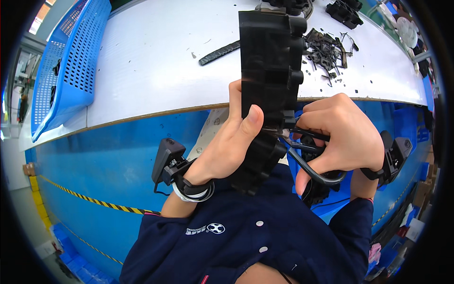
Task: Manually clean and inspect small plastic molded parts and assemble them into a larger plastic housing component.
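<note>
A white table (156, 57) stands above blue floor (113, 156).

Left hand (229, 142): thumb extended forward, fingers mostly hidden. Right hand (343, 130): fingers curled, thumb spread apart.

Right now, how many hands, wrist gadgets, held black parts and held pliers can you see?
Hands: left hand, right hand: 2
Wrist gadgets: left gadget, right gadget: 2
Held black plastic part: 1
Held pliers: 1
Total: 6

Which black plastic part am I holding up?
The long part in your left hand, with round stubs along one side; others lie on the white table.
</note>
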Demonstrator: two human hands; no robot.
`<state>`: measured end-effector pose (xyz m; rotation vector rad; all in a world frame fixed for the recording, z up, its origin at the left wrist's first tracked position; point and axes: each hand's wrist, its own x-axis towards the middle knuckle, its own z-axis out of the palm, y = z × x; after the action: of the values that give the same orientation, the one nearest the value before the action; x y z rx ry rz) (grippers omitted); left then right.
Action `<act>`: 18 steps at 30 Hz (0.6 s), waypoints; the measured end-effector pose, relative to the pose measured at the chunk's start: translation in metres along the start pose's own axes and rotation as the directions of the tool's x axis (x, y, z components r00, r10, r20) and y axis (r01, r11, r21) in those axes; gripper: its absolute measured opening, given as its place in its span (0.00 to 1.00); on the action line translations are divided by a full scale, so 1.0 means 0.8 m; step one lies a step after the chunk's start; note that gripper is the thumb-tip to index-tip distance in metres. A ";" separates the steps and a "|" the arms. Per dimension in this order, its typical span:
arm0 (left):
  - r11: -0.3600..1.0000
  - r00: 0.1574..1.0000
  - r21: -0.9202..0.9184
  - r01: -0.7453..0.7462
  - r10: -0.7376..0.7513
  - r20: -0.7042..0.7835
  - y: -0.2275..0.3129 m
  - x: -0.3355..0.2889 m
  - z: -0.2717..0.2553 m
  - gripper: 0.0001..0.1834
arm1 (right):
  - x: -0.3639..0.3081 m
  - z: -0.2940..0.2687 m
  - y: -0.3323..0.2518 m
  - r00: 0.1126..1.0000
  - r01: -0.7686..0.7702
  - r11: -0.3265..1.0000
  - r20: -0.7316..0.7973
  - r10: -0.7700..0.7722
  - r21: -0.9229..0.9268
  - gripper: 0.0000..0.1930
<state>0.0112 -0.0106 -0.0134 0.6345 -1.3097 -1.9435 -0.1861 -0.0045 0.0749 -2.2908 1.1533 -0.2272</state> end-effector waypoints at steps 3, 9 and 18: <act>1.000 1.000 -0.011 0.003 -0.003 0.015 0.001 0.001 0.000 0.33 | -0.001 0.000 0.000 1.000 0.004 1.000 -0.021 -0.004 -0.002 0.31; 0.998 1.000 -0.067 0.010 -0.009 0.027 0.001 -0.004 -0.005 0.37 | -0.003 0.010 0.007 0.995 -0.012 1.000 -0.098 0.012 0.002 0.25; 0.991 0.990 -0.038 -0.131 0.129 -0.062 0.053 -0.013 -0.056 0.44 | -0.075 -0.017 0.092 0.694 -0.331 0.897 -0.568 0.442 0.293 0.07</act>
<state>0.0619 -0.0398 0.0097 0.5678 -1.2393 -1.8282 -0.2790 0.0019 0.0510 -1.7874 1.8388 -0.9368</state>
